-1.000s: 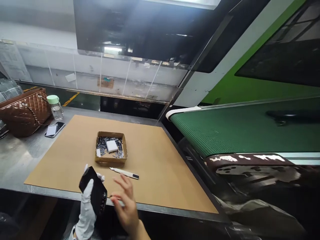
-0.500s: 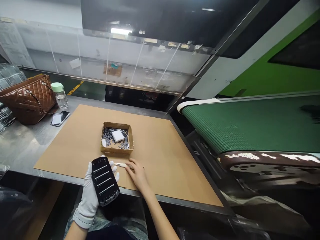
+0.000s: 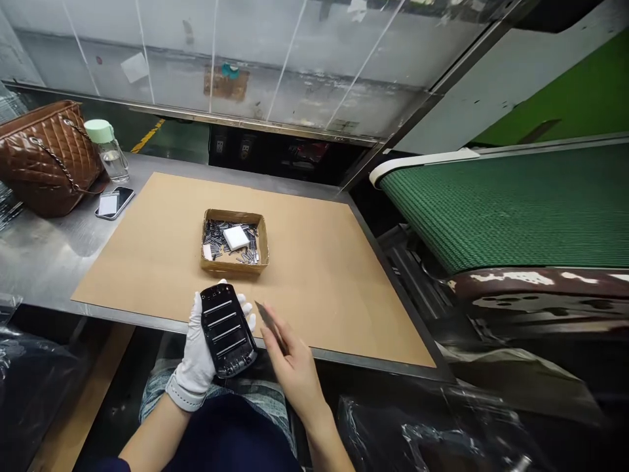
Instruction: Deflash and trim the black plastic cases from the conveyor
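Note:
My left hand (image 3: 196, 364), in a white glove, holds a black plastic part (image 3: 227, 329) with silvery slots, face up, just in front of the table's near edge. My bare right hand (image 3: 293, 367) grips a small utility knife (image 3: 268, 317), its blade pointing up-left toward the black part. A small cardboard box (image 3: 234, 265) with several small metal pieces and a white block inside sits on the brown cardboard sheet (image 3: 314, 275), just beyond both hands.
A brown quilted handbag (image 3: 46, 157), a bottle with a green cap (image 3: 107, 149) and a phone (image 3: 114, 202) lie at the far left of the metal table (image 3: 34, 255). A green conveyor belt (image 3: 515, 203) runs on the right. Plastic wrapping (image 3: 442, 432) lies below.
My right hand picked the knife up off the cardboard sheet and drew it back toward the black part. The view tilted downward.

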Available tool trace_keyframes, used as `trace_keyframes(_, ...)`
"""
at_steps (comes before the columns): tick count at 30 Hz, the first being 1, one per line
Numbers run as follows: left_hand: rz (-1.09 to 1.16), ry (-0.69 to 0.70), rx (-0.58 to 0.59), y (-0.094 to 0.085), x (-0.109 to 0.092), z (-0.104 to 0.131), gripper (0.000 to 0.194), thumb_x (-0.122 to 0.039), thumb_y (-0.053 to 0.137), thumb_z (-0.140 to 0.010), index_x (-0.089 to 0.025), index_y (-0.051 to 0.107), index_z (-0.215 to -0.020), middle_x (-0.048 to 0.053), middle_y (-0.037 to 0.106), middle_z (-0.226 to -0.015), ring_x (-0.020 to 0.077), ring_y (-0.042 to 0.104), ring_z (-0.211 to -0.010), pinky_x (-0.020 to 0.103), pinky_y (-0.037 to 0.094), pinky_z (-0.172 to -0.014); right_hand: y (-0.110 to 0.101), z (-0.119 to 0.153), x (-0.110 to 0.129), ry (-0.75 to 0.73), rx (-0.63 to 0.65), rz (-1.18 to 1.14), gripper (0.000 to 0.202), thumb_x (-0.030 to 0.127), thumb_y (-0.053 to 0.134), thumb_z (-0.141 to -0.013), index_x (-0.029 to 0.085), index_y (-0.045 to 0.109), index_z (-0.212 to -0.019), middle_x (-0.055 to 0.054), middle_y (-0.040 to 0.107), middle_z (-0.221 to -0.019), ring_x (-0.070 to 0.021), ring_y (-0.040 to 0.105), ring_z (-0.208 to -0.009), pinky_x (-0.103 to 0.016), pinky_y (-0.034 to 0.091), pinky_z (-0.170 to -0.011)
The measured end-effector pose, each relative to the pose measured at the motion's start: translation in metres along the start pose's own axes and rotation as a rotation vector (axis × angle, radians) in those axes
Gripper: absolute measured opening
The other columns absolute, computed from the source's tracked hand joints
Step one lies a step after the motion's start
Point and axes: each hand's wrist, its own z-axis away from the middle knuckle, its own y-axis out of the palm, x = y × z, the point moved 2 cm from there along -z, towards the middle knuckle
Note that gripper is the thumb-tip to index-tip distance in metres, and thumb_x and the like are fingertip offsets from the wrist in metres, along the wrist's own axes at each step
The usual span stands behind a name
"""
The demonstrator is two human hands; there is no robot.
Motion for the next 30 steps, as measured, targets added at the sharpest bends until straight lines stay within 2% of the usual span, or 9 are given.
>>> trace_keyframes(3,-0.041,0.017,-0.047,-0.007,0.008,-0.001,0.050,-0.055,0.045,-0.089,-0.014,0.071,-0.105,0.010,0.074,-0.102,0.0227,0.067,-0.100,0.039,0.043,-0.103,0.009,0.001,0.011,-0.029,0.053,0.004,0.035,0.033,0.049,-0.093,0.025,0.060,-0.125,-0.005,0.062,-0.127,-0.0220,0.059,-0.117,-0.036,0.050,-0.100)
trace_keyframes(6,-0.047,0.050,-0.099,-0.014,0.016,-0.001,0.048,-0.053,0.046,-0.089,-0.015,0.071,-0.105,0.008,0.074,-0.102,0.0235,0.063,-0.110,0.039,0.038,-0.108,0.017,0.000,0.013,-0.048,0.061,0.028,0.037,0.031,0.047,-0.094,0.024,0.057,-0.129,-0.005,0.059,-0.131,-0.0219,0.055,-0.121,-0.037,0.048,-0.103)
trace_keyframes(13,-0.005,0.075,-0.067,-0.015,0.025,-0.001,0.042,-0.050,0.051,-0.088,-0.020,0.069,-0.110,0.007,0.070,-0.114,0.0251,0.050,-0.126,0.042,0.029,-0.114,0.020,-0.004,0.018,-0.019,0.118,0.134,0.038,0.030,0.045,-0.095,0.028,0.054,-0.132,-0.003,0.061,-0.129,-0.0220,0.054,-0.123,-0.036,0.049,-0.101)
trace_keyframes(19,0.001,0.087,-0.119,-0.017,0.025,-0.002,0.042,-0.051,0.052,-0.087,-0.018,0.071,-0.106,0.009,0.070,-0.113,0.0273,0.050,-0.126,0.045,0.030,-0.114,0.022,-0.005,0.017,-0.008,0.137,0.153,0.039,0.029,0.044,-0.095,0.027,0.052,-0.133,-0.003,0.060,-0.130,-0.0219,0.052,-0.125,-0.036,0.048,-0.102)
trace_keyframes(23,0.007,0.109,-0.137,-0.013,0.024,0.000,0.040,-0.049,0.055,-0.086,-0.018,0.070,-0.106,0.010,0.069,-0.115,0.0278,0.050,-0.126,0.045,0.031,-0.113,0.022,-0.006,0.019,-0.013,0.147,0.189,0.039,0.029,0.043,-0.095,0.029,0.052,-0.134,-0.002,0.062,-0.128,-0.0220,0.054,-0.122,-0.035,0.051,-0.099)
trace_keyframes(27,0.056,0.123,-0.210,-0.006,0.023,0.001,0.038,-0.044,0.048,-0.091,-0.017,0.070,-0.105,0.009,0.069,-0.116,0.0246,0.052,-0.124,0.041,0.032,-0.113,0.022,-0.008,0.020,-0.048,0.160,0.247,0.040,0.028,0.042,-0.095,0.031,0.050,-0.135,-0.001,0.065,-0.123,-0.0220,0.060,-0.115,-0.034,0.053,-0.095)
trace_keyframes(30,0.086,0.113,-0.242,-0.008,0.022,-0.002,0.041,-0.044,0.042,-0.094,-0.017,0.071,-0.103,0.009,0.070,-0.112,0.0227,0.056,-0.120,0.039,0.033,-0.112,0.022,-0.009,0.019,-0.079,0.163,0.277,0.041,0.027,0.042,-0.095,0.031,0.049,-0.136,-0.001,0.065,-0.123,-0.0219,0.061,-0.114,-0.033,0.054,-0.094)
